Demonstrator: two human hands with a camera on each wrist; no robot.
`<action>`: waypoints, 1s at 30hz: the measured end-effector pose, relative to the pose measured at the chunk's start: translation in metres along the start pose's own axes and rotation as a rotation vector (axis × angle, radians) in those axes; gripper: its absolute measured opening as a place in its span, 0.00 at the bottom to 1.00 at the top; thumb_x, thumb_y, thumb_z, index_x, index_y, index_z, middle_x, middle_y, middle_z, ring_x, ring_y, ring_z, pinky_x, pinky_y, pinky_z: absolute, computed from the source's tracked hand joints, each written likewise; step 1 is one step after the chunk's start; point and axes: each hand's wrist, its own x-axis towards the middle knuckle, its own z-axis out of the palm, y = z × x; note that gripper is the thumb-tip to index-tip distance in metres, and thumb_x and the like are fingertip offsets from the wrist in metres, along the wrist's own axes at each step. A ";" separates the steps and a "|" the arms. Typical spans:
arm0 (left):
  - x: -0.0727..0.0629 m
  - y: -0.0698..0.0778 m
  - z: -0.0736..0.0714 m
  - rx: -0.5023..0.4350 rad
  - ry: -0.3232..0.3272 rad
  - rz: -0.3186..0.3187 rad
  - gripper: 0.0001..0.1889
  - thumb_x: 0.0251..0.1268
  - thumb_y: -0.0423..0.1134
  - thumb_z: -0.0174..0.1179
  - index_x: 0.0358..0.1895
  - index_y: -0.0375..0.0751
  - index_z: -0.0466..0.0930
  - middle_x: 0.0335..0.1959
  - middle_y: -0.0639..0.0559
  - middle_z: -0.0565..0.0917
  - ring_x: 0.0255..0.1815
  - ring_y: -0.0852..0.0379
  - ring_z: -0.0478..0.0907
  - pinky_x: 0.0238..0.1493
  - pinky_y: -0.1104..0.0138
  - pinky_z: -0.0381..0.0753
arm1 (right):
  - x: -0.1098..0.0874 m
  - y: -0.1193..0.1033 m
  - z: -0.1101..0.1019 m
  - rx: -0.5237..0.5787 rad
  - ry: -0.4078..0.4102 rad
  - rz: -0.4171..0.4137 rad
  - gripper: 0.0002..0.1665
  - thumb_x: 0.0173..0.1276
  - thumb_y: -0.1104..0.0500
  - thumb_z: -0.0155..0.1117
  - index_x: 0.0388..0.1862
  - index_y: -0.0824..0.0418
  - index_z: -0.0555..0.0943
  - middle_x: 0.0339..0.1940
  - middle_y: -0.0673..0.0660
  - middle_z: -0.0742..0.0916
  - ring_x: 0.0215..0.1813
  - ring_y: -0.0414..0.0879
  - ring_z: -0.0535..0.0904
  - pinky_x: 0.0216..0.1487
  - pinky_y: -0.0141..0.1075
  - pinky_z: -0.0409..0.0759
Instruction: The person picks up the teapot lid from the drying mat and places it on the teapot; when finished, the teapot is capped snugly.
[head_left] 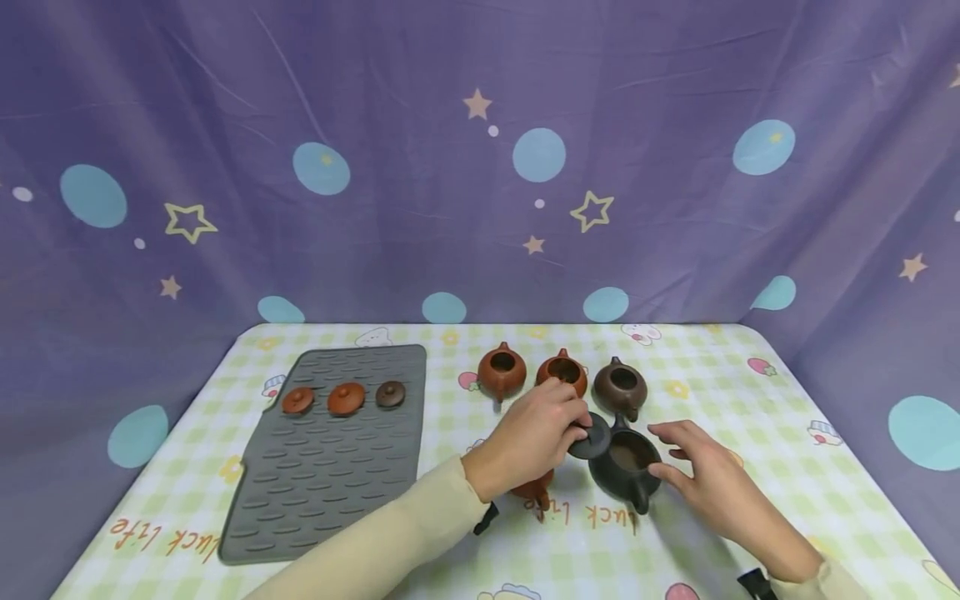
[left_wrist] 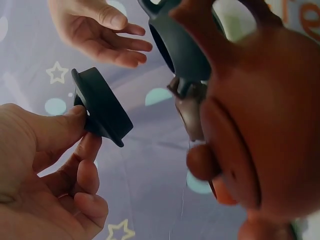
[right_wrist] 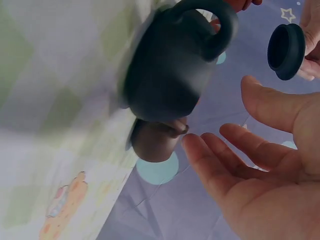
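Note:
Between thumb and fingers my left hand (head_left: 532,433) pinches a black teapot lid (head_left: 590,436), lifted off and tilted. Just right of the lid stands the black teapot (head_left: 624,473), its round mouth uncovered. My right hand (head_left: 701,467) is at the teapot's right side with fingers apart and nothing in them; in the right wrist view a gap shows between fingertips and pot. Under my left wrist sits a reddish-brown teapot (head_left: 536,487), mostly hidden in the head view; the left wrist view shows its lid (left_wrist: 230,152) in place.
Behind stand two uncovered reddish teapots (head_left: 501,372) (head_left: 562,372) and an uncovered dark brown teapot (head_left: 620,388). On the left, a grey mat (head_left: 330,483) bears two orange-brown lids (head_left: 297,401) (head_left: 346,399) and a dark brown lid (head_left: 390,394). A purple curtain (head_left: 390,250) closes off the back.

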 end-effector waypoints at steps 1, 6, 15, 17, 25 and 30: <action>0.002 0.002 0.002 0.004 -0.005 0.000 0.03 0.60 0.42 0.66 0.35 0.49 0.82 0.35 0.58 0.77 0.37 0.61 0.69 0.42 0.74 0.70 | 0.000 0.001 0.000 0.004 -0.002 0.004 0.27 0.54 0.62 0.74 0.54 0.59 0.78 0.49 0.54 0.81 0.42 0.52 0.83 0.41 0.46 0.80; 0.010 0.011 0.015 0.032 -0.043 -0.012 0.03 0.60 0.43 0.66 0.35 0.51 0.83 0.34 0.61 0.77 0.36 0.63 0.69 0.42 0.75 0.69 | -0.002 0.007 0.003 0.029 -0.019 0.003 0.26 0.54 0.64 0.74 0.53 0.61 0.79 0.47 0.56 0.82 0.41 0.52 0.83 0.40 0.44 0.80; 0.022 0.023 0.029 0.104 -0.104 -0.009 0.04 0.58 0.45 0.67 0.34 0.54 0.82 0.33 0.62 0.77 0.35 0.63 0.70 0.40 0.74 0.70 | -0.003 0.012 0.009 0.102 -0.059 0.002 0.25 0.55 0.68 0.71 0.53 0.68 0.78 0.47 0.61 0.81 0.47 0.56 0.80 0.41 0.42 0.81; 0.024 0.025 0.031 0.116 -0.121 -0.015 0.04 0.58 0.46 0.67 0.34 0.55 0.83 0.34 0.63 0.76 0.35 0.63 0.70 0.38 0.74 0.70 | -0.003 0.012 0.009 0.108 -0.074 0.016 0.25 0.56 0.68 0.70 0.54 0.68 0.77 0.47 0.61 0.81 0.49 0.57 0.79 0.42 0.42 0.80; 0.032 0.033 0.040 0.158 -0.162 -0.027 0.03 0.59 0.46 0.66 0.33 0.56 0.83 0.34 0.64 0.77 0.34 0.63 0.69 0.36 0.74 0.70 | -0.004 0.013 0.012 0.098 -0.093 0.046 0.24 0.57 0.69 0.69 0.54 0.66 0.77 0.50 0.60 0.80 0.52 0.55 0.78 0.44 0.41 0.80; 0.038 0.039 0.045 0.188 -0.197 -0.051 0.03 0.60 0.47 0.65 0.33 0.57 0.82 0.34 0.65 0.77 0.33 0.64 0.68 0.34 0.75 0.69 | -0.005 0.013 0.013 0.099 -0.091 0.045 0.24 0.57 0.69 0.69 0.54 0.66 0.77 0.49 0.59 0.81 0.50 0.55 0.79 0.44 0.42 0.80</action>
